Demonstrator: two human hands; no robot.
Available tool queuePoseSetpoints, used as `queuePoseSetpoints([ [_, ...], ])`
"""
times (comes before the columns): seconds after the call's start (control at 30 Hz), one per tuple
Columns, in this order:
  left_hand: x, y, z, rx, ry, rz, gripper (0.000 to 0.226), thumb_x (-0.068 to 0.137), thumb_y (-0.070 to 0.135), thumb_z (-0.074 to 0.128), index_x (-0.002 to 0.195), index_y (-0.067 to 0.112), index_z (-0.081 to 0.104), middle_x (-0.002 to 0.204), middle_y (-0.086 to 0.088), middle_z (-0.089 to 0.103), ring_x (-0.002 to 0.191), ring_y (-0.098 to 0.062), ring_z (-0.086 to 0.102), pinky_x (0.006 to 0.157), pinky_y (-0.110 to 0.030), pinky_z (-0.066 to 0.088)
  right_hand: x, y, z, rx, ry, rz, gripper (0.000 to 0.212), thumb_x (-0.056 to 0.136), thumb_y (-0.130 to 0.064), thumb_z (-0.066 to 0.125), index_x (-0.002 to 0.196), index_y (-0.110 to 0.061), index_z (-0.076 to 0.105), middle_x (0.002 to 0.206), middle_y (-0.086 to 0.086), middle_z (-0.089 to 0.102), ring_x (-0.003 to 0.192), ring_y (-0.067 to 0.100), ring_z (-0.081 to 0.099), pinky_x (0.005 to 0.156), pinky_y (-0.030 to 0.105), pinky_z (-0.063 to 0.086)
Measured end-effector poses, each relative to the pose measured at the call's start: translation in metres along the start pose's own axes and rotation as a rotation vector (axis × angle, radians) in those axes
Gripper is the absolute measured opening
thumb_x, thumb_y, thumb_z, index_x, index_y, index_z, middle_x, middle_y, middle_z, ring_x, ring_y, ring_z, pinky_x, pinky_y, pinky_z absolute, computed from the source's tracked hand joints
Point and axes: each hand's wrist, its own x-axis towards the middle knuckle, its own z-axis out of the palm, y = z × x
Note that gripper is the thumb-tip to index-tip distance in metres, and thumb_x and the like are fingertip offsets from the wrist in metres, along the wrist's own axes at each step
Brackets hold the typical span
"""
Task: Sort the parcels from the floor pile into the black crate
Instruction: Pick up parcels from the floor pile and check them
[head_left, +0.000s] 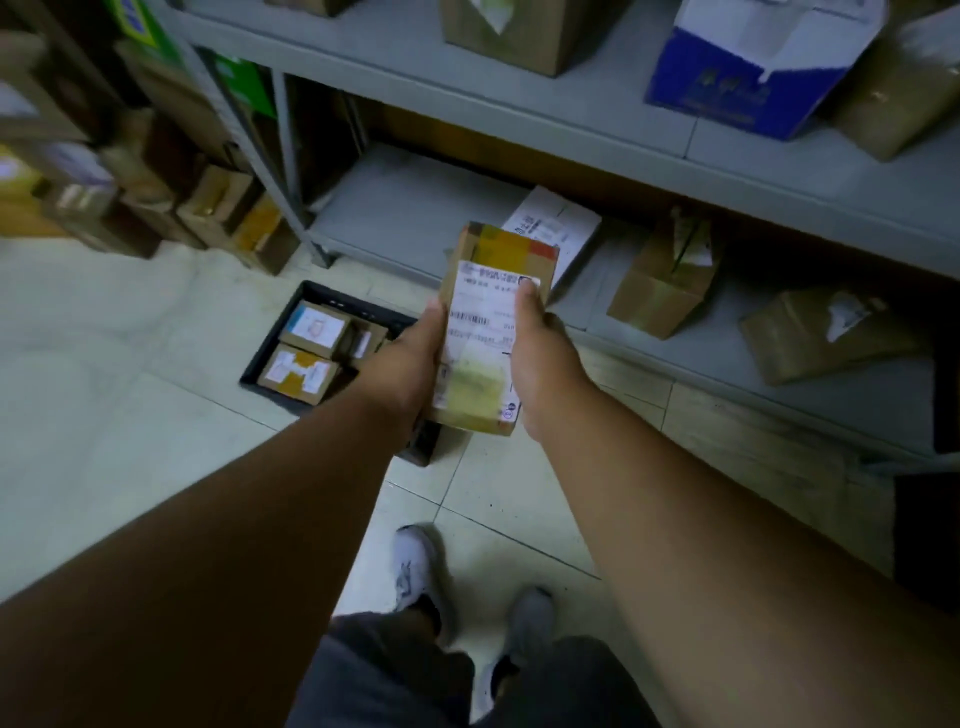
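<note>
I hold a long cardboard parcel (483, 332) with a white shipping label and yellow tape in front of me, above the floor. My left hand (410, 364) grips its left side and my right hand (540, 358) its right side, thumb on the label. The black crate (270, 358) sits on the tiled floor below and to the left, partly hidden by my left hand. It holds several small labelled cardboard parcels (314, 327). No floor pile shows in this view.
A grey metal shelf unit (571, 145) stands ahead, with a white box (558, 228) and brown boxes (660, 286) on its low shelf. More boxes are stacked at the left (223, 208). My feet in light shoes (415, 566) stand on the tiles.
</note>
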Motion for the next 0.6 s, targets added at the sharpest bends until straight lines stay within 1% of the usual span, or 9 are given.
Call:
queuePoseSetpoints([
  [0.07,-0.012,0.004,-0.017,-0.058,-0.021,0.044,0.054,0.075,0.082,0.046,0.099,0.042,0.072,0.105,0.001,0.074,0.095,-0.023,0.072,0.08,-0.041,0.058,-0.009,-0.014,0.013,-0.031,0.001,-0.062,0.06,0.094,-0.07,0.023,0.125,-0.023,0.043,0.119,0.01,0.063,0.101,0.033,0.062,0.091,0.052,0.052],
  [0.13,-0.016,0.003,-0.028,-0.08,-0.056,0.055,0.062,0.064,0.081,0.062,0.112,0.042,0.067,0.11,0.001,0.073,0.098,-0.024,0.071,0.081,-0.043,0.057,-0.012,-0.019,0.023,-0.055,0.006,-0.084,0.056,0.096,-0.066,0.023,0.126,-0.023,0.042,0.11,0.008,0.063,0.095,0.029,0.063,0.088,0.049,0.053],
  [0.2,-0.017,0.003,-0.049,-0.052,-0.047,0.075,0.066,0.06,0.074,0.07,0.119,0.045,0.061,0.109,0.003,0.073,0.095,-0.021,0.071,0.075,-0.039,0.059,-0.011,-0.022,0.042,-0.074,-0.005,-0.09,0.049,0.097,-0.064,0.023,0.119,-0.025,0.043,0.103,0.005,0.063,0.09,0.028,0.064,0.085,0.048,0.054],
  [0.3,-0.002,0.007,-0.091,0.031,0.068,0.089,0.062,0.071,0.074,0.063,0.124,0.042,0.058,0.11,0.003,0.072,0.093,-0.019,0.071,0.076,-0.038,0.06,0.003,-0.027,0.084,-0.111,0.019,-0.089,0.04,0.098,-0.06,0.025,0.108,-0.025,0.041,0.1,0.005,0.064,0.085,0.026,0.064,0.078,0.043,0.056],
  [0.37,0.014,0.013,-0.123,0.087,0.096,0.101,0.055,0.079,0.072,0.054,0.125,0.041,0.058,0.108,0.005,0.072,0.093,-0.018,0.071,0.079,-0.037,0.059,0.017,-0.032,0.118,-0.153,0.04,-0.087,0.043,0.099,-0.06,0.025,0.109,-0.022,0.044,0.09,0.0,0.06,0.077,0.02,0.06,0.064,0.032,0.049],
  [0.4,0.024,0.015,-0.141,0.122,0.099,0.104,0.052,0.084,0.069,0.05,0.125,0.04,0.058,0.108,0.006,0.071,0.094,-0.017,0.069,0.08,-0.036,0.058,0.025,-0.035,0.136,-0.168,0.052,-0.086,0.044,0.099,-0.06,0.027,0.11,-0.021,0.045,0.089,0.0,0.059,0.075,0.019,0.058,0.061,0.03,0.045],
  [0.5,0.059,0.027,-0.195,0.224,0.128,0.075,0.041,0.094,0.056,0.043,0.127,0.036,0.058,0.108,0.006,0.069,0.095,-0.016,0.065,0.076,-0.03,0.054,0.05,-0.045,0.195,-0.197,0.11,-0.077,0.04,0.099,-0.055,0.034,0.109,-0.02,0.048,0.088,0.0,0.058,0.074,0.016,0.057,0.059,0.027,0.04],
  [0.53,0.072,0.034,-0.215,0.254,0.123,0.058,0.037,0.097,0.049,0.044,0.127,0.034,0.059,0.107,0.004,0.068,0.095,-0.018,0.064,0.078,-0.033,0.054,0.059,-0.05,0.215,-0.189,0.124,-0.071,0.036,0.099,-0.053,0.036,0.108,-0.019,0.048,0.088,0.001,0.059,0.073,0.015,0.057,0.058,0.026,0.04],
  [0.6,0.094,0.05,-0.256,0.339,0.082,0.044,0.032,0.097,0.04,0.046,0.124,0.031,0.06,0.105,-0.002,0.069,0.095,-0.025,0.065,0.084,-0.043,0.056,0.072,-0.064,0.255,-0.183,0.136,-0.046,0.033,0.099,-0.049,0.04,0.107,-0.019,0.051,0.093,0.006,0.063,0.077,0.021,0.06,0.066,0.03,0.048],
])
